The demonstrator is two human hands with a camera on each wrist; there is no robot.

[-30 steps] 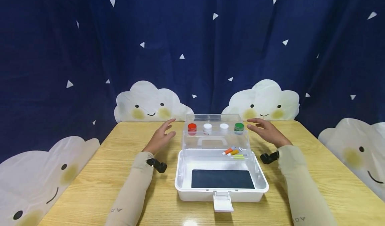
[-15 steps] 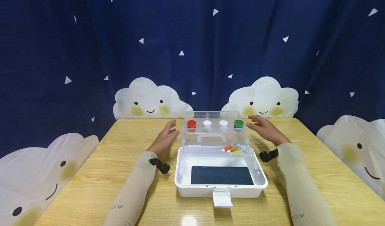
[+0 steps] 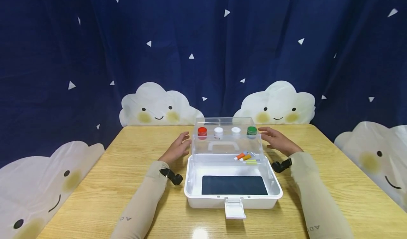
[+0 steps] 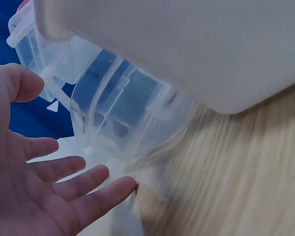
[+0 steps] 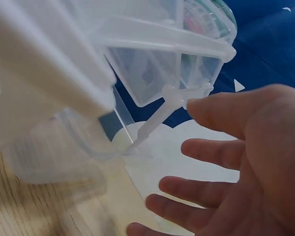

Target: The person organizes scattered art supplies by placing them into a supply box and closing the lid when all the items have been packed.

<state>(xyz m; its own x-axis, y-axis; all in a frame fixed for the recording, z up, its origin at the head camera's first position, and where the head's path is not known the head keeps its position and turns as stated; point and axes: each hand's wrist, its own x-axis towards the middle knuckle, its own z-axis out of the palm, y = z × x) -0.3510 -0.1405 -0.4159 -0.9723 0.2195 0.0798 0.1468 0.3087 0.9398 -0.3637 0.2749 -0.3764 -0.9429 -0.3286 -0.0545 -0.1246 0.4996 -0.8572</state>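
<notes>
A white plastic box (image 3: 233, 202) stands unfolded on the table, its clear tray (image 3: 227, 147) raised at the back. Along the tray sit a red-lidded jar (image 3: 202, 131), two white-lidded jars (image 3: 218, 130) and a green-lidded jar (image 3: 252, 130). My left hand (image 3: 175, 150) is beside the tray's left end, fingers spread and holding nothing. In the left wrist view the clear lid (image 4: 130, 110) hangs behind the box, past the fingertips. My right hand (image 3: 279, 141) is at the tray's right end, its thumb close to a clear hinge arm (image 5: 155, 120); whether they touch, I cannot tell.
Inside the box are an orange-red paint tube (image 3: 240, 156), an ochre paint tube (image 3: 246, 157), thin yellow items (image 3: 252, 162) and a dark panel (image 3: 234, 185). A white latch flap (image 3: 235, 213) hangs at the front. The wooden table (image 3: 105, 196) meets a blue curtain (image 3: 159, 65).
My left hand has moved right, closer to the tray's end. The right hand has shifted slightly left and down toward the tray. The box stays in place; the head view has tilted slightly.
</notes>
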